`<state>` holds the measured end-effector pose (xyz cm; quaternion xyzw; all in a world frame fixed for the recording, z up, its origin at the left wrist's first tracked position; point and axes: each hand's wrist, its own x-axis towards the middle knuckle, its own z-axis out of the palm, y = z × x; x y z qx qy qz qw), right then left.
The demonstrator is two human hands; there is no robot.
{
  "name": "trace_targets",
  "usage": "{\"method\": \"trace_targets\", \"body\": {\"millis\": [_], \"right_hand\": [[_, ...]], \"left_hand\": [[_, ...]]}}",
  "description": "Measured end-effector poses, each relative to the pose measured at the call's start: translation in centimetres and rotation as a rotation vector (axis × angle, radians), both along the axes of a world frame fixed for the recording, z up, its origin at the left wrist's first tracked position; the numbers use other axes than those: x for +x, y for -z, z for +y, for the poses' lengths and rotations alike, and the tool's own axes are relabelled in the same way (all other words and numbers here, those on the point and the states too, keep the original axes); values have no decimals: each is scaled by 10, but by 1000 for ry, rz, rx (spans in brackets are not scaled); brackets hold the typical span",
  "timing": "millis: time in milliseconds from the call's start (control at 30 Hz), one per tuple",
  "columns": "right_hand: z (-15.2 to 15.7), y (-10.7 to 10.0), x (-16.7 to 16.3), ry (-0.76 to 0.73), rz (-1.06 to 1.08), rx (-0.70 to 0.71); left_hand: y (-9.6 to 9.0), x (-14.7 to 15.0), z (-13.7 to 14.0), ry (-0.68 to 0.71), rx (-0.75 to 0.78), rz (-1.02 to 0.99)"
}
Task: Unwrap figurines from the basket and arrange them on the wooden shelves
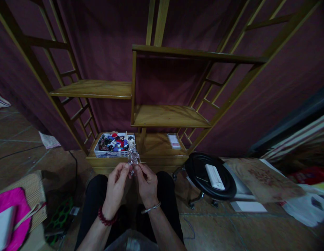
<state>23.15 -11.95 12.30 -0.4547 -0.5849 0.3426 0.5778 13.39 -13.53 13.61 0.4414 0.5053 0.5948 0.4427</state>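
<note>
A clear, shiny figurine [133, 155] stands upright between my hands, just in front of the shelf's bottom board; I cannot tell if it is glass or plastic. My left hand [119, 179] pinches its lower part from the left, a red bead bracelet on that wrist. From the other side, the fingers of my right hand [146, 179] close on the base too, below which a metal bangle circles the wrist. Behind the figurine sits a white and blue box [101, 153] full of small colourful figures [116, 143], partly covered by the figurine's top.
A wooden shelf unit [172, 116] fills the front, with a white paper card [174, 141] on its bottom board. To the right, a black wheeled stool [195, 167] carries a white box [215, 177]. A pink cloth [20, 209] lies at left; a plastic bag [305, 209] lies far right.
</note>
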Motion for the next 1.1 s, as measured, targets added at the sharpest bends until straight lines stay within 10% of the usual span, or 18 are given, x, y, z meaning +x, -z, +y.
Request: {"method": "trace_targets", "body": {"millis": [1100], "right_hand": [[-3,-2,4,-58,-2,9]], "left_hand": [[-7,4,-3,-4,33,-40]]}}
